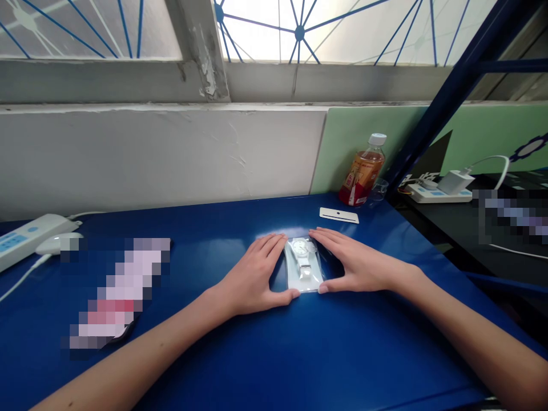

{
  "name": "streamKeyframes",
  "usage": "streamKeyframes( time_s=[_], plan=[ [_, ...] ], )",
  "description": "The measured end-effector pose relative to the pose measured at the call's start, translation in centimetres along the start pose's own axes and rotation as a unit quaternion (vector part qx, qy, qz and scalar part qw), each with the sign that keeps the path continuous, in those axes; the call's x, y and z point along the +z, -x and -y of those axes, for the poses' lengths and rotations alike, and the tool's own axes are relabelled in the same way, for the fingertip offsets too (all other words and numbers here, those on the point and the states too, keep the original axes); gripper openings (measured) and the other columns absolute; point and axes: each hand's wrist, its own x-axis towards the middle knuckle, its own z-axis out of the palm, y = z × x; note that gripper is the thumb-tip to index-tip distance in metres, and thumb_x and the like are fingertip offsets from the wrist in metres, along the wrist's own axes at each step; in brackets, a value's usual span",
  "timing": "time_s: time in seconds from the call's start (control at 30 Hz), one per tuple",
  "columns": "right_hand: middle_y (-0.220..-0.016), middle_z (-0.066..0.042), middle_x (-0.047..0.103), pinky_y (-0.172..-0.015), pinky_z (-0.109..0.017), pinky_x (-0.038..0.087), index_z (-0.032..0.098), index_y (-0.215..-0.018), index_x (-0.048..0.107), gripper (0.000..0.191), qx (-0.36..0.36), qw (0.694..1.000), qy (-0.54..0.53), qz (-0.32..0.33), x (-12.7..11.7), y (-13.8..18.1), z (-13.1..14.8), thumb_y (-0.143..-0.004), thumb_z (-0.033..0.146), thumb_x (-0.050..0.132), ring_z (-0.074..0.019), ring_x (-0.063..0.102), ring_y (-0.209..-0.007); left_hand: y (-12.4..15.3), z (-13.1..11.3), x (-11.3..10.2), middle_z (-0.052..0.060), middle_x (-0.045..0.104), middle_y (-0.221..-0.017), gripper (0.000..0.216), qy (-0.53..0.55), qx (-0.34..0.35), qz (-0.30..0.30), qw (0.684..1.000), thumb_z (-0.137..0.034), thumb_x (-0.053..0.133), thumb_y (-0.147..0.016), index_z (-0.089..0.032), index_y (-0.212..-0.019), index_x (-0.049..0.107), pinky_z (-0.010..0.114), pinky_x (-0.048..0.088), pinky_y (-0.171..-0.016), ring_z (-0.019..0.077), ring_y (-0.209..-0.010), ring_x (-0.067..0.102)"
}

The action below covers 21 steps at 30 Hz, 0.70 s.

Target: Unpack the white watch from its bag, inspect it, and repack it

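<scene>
A white wristwatch (302, 257) lies in a clear plastic bag (315, 283) on the blue tabletop (274, 354), its round dial toward the wall. Along the bag's left side rests my left hand (261, 274), fingertips at the upper corner and thumb at the lower edge. My right hand (353, 265) mirrors it on the right, the fingers reaching the upper right corner and the thumb touching the lower right one. Both hands are open, thumbs spread away from the fingers, and the watch lies uncovered between them.
A white card-like strip (339, 215) lies beyond my right hand. Near the wall stands a drink bottle (363, 171) beside a clear cup (378, 191). At left are a blurred-out flat object (124, 291) and a power strip (36, 237). A blue metal post (445, 85) slants up at right.
</scene>
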Motion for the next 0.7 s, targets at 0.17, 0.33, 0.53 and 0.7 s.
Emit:
streamKeyframes(
  time_s=[0.17,0.33,0.53,0.7],
  plan=[
    [-0.158,-0.021,0.03,-0.115,-0.055,0.034,0.01,-0.156,0.025,0.108,-0.005,1.0,-0.004,-0.009,0.12,0.03,-0.1,-0.075,0.073,0.063,-0.0393,0.028,-0.146,-0.05,-0.1,0.0,0.019,0.036,-0.155,0.092,-0.005,-0.006,0.006,1.0,-0.063,0.062,-0.082,-0.013,-0.152,0.029,0.055,0.031,-0.115,0.039,-0.144,0.029],
    [-0.16,-0.021,0.028,-0.116,-0.054,0.033,0.009,-0.156,0.025,0.109,0.005,1.0,0.001,0.006,-0.05,0.05,-0.02,-0.076,0.074,0.061,-0.0384,0.026,-0.147,0.0,-0.09,0.02,0.021,0.034,-0.155,0.097,-0.007,-0.007,0.001,1.0,-0.061,0.064,-0.082,-0.011,-0.154,0.022,0.055,0.033,-0.114,0.0386,-0.143,0.031],
    [-0.16,-0.021,0.027,-0.116,-0.054,0.032,0.009,-0.156,0.024,0.111,0.015,1.0,-0.006,0.01,-0.22,-0.03,0.15,-0.075,0.075,0.062,-0.0389,0.026,-0.147,-0.02,-0.11,-0.03,0.02,0.034,-0.156,0.093,-0.014,-0.005,0.01,1.0,-0.06,0.061,-0.085,-0.011,-0.153,0.024,0.053,0.031,-0.116,0.0368,-0.144,0.03],
    [-0.159,-0.023,0.027,-0.116,-0.055,0.032,0.007,-0.155,0.025,0.111,0.014,1.0,-0.006,0.012,-0.15,-0.04,0.26,-0.075,0.075,0.062,-0.0398,0.027,-0.146,-0.05,0.03,0.0,0.017,0.035,-0.156,0.084,-0.02,0.005,0.008,1.0,-0.059,0.059,-0.087,-0.014,-0.152,0.029,0.051,0.029,-0.117,0.0349,-0.145,0.03]
  ],
)
